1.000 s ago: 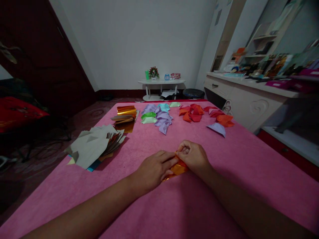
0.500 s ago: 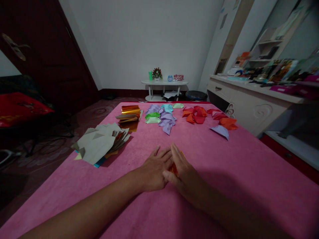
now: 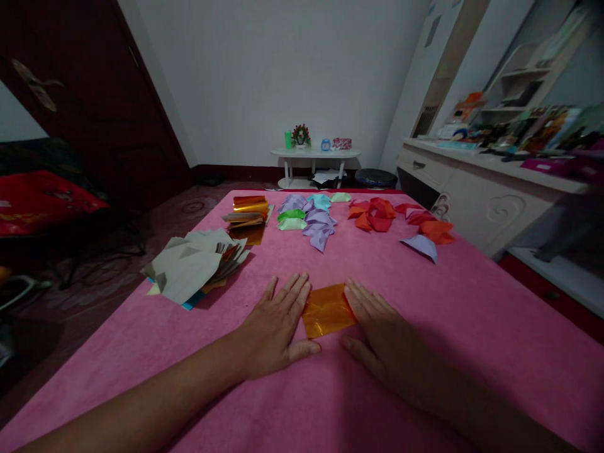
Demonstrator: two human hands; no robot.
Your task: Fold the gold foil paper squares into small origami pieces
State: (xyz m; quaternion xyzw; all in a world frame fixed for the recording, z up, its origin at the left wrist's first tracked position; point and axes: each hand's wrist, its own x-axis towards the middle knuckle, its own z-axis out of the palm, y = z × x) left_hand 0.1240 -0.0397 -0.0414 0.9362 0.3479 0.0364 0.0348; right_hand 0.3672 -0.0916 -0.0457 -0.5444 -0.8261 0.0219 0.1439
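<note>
A creased, shiny gold-orange sheet of paper [image 3: 329, 311] lies flat on the pink cloth [image 3: 283, 402] in front of me. My left hand [image 3: 278, 327] rests flat at its left edge, fingers stretched out and the thumb just below the lower left corner. On the opposite side, my right hand [image 3: 382, 327] lies flat with its fingertips over the right edge. Neither hand grasps anything. The sheet's right edge is partly hidden under the right fingers.
To the left are a pile of pale paper sheets [image 3: 189, 264] and a stack of gold foil paper [image 3: 250, 220]. Farther back sit lilac folded papers [image 3: 318, 226], green folded papers [image 3: 291, 220] and red folded papers [image 3: 375, 214]. A lone lilac folded piece [image 3: 421, 246] lies at the right.
My hands were together over the gold-orange paper, hiding most of it. They have moved apart, the left leftward and the right rightward, and the sheet now shows flat between them.
</note>
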